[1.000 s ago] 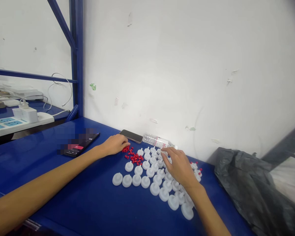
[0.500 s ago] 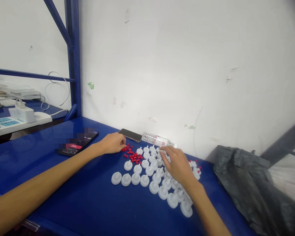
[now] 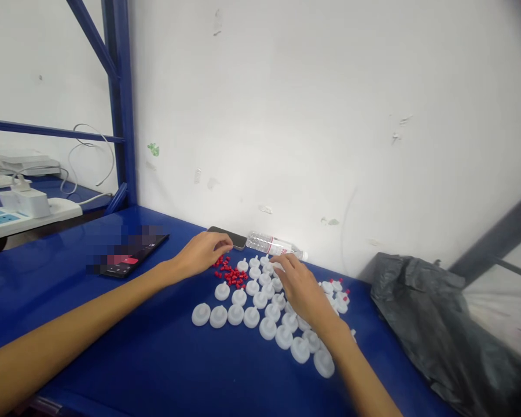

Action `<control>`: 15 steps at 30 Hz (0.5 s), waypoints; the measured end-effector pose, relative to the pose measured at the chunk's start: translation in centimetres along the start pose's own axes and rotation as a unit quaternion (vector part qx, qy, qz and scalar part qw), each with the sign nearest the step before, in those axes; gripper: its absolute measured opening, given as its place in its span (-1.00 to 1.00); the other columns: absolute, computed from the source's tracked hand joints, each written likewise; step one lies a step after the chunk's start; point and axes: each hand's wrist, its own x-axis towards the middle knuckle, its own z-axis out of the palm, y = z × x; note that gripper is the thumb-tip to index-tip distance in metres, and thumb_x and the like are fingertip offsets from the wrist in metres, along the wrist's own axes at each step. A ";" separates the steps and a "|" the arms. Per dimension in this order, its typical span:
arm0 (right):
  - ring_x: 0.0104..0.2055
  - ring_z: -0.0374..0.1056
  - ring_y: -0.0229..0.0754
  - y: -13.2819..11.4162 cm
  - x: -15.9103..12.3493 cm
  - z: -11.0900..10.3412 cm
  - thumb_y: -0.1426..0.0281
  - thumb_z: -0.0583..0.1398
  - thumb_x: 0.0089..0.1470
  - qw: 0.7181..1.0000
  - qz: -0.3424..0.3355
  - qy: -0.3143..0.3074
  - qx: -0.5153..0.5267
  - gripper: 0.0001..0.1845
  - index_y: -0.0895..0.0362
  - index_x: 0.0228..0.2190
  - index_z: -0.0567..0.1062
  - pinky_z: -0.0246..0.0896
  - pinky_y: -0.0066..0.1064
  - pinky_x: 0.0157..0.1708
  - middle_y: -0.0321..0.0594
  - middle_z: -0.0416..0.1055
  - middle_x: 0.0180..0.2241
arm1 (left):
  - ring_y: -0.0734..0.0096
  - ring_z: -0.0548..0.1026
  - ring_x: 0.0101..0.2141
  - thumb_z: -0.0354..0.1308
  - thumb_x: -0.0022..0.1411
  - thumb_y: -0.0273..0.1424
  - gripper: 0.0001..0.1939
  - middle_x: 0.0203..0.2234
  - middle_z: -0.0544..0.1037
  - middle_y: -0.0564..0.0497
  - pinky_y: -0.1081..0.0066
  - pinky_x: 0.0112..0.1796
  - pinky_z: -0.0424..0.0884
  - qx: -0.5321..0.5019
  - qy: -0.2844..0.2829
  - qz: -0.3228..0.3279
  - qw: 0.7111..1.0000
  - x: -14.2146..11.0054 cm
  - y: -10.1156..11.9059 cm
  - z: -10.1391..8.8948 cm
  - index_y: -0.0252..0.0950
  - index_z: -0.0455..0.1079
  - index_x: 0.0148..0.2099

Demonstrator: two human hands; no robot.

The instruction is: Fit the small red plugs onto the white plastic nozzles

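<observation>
Over the far edge of a pile of small red caps (image 3: 233, 277) is my left hand (image 3: 202, 253). Its thumb and fingertips are pinched together, and whatever lies between them is too small to make out. Several round white plastic pieces with a short spout (image 3: 268, 328) stand in loose rows to the right of the pile. My right hand (image 3: 301, 288) hovers over the far rows, fingers bent and apart, fingertips close to the white pieces; it hides some of them. Beyond it, more white pieces with red caps on their spouts (image 3: 337, 285) are grouped at the right.
A clear water bottle (image 3: 271, 243) and a dark phone (image 3: 238, 239) lie along the wall. Another phone (image 3: 134, 255) with a lit screen is at the left. A black plastic bag (image 3: 417, 313) lies at the right; a power strip (image 3: 61, 211) is beyond the blue table's (image 3: 156, 359) left edge.
My left hand has lifted slightly from the red caps and moved right, fingers pinched. My right hand has shifted a little left over the white pieces. The view has turned slightly right.
</observation>
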 end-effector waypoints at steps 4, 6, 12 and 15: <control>-0.02 0.50 0.01 -1.0 -0.1 0.0 0.45 0.09 0.28 0.999 -0.016 0.013 0.027 -0.63 0.04 0.10 0.33 0.50 -0.07 -0.05 -0.09 0.49 0.02 | 0.31 0.59 -0.18 0.06 0.40 -0.28 -0.74 -0.16 0.68 0.03 0.39 -0.13 0.42 -0.060 0.022 0.040 0.997 -0.9 2.3 1.2 -0.20 0.58 -0.11; 0.04 0.48 0.02 -1.3 -0.1 0.1 0.47 0.13 0.25 0.999 -0.023 0.019 0.041 -0.57 0.03 0.13 0.29 0.49 -0.04 0.00 -0.08 0.50 0.03 | 0.30 0.59 -0.14 0.06 0.42 -0.28 -0.74 -0.13 0.68 0.02 0.38 -0.08 0.43 -0.078 0.028 0.062 0.995 -1.3 3.1 1.6 -0.21 0.57 -0.08; 0.06 0.47 0.03 -1.3 -0.1 0.4 0.47 0.19 0.22 0.998 -0.056 -0.005 0.037 -0.55 0.07 0.13 0.29 0.45 -0.04 0.05 -0.07 0.54 0.00 | 0.35 0.58 -0.15 0.05 0.45 -0.32 -0.75 -0.16 0.66 0.02 0.42 -0.07 0.43 -0.074 0.008 0.117 0.990 -2.0 4.0 2.0 -0.21 0.56 -0.06; 0.05 0.47 0.04 -1.6 0.0 0.2 0.45 0.20 0.23 0.997 -0.070 -0.021 0.025 -0.54 0.09 0.13 0.29 0.42 -0.02 0.05 -0.06 0.55 -0.02 | 0.37 0.58 -0.16 0.04 0.46 -0.33 -0.75 -0.17 0.65 0.02 0.46 -0.11 0.43 -0.072 -0.004 0.137 0.988 -2.2 4.4 2.3 -0.21 0.56 -0.08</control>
